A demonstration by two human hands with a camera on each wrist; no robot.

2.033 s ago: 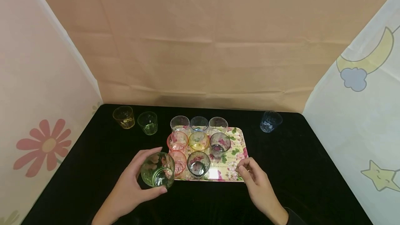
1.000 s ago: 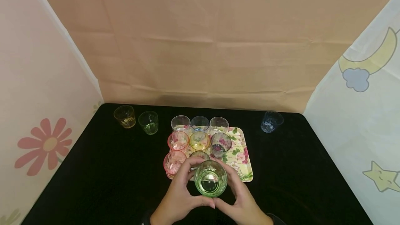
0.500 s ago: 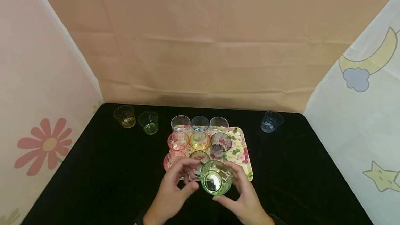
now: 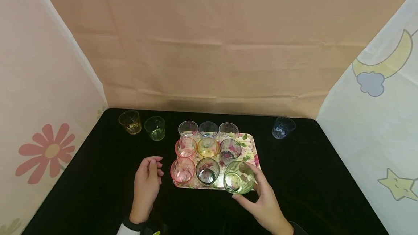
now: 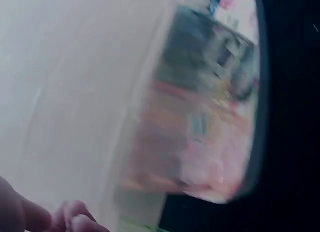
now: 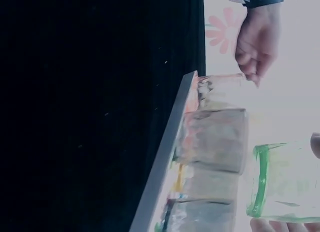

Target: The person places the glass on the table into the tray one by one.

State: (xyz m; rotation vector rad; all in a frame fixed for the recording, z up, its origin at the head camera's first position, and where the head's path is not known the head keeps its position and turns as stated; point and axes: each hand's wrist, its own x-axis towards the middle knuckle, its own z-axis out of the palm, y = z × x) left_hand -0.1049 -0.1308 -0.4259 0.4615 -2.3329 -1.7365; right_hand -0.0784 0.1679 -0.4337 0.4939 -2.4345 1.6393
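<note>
My right hand (image 4: 264, 200) holds a green drinking glass (image 4: 239, 177) upright between thumb and fingers, over the near right part of a floral tray (image 4: 250, 147). In the right wrist view this green glass (image 6: 287, 179) is raised above the tray's surface, beside the other glasses. Beside the tray's left edge, my left hand (image 4: 147, 182) hangs with loosely curled fingers and nothing in them. Closest to it on the tray is a pink glass (image 4: 182, 170), with a dark grey glass (image 4: 207, 172) to that one's right.
Behind those, a pink (image 4: 185, 148), a yellow (image 4: 208, 148) and a grey glass (image 4: 230, 149) form a row. Clear and bluish glasses (image 4: 208, 130) line the tray's far edge. Off the tray stand an amber glass (image 4: 130, 122), another green glass (image 4: 155, 128) and a blue glass (image 4: 282, 127).
The left hand brought the green glass to the middle, where both hands held it. The left hand then let go and drew back left; the right hand carried the glass right over the tray.
</note>
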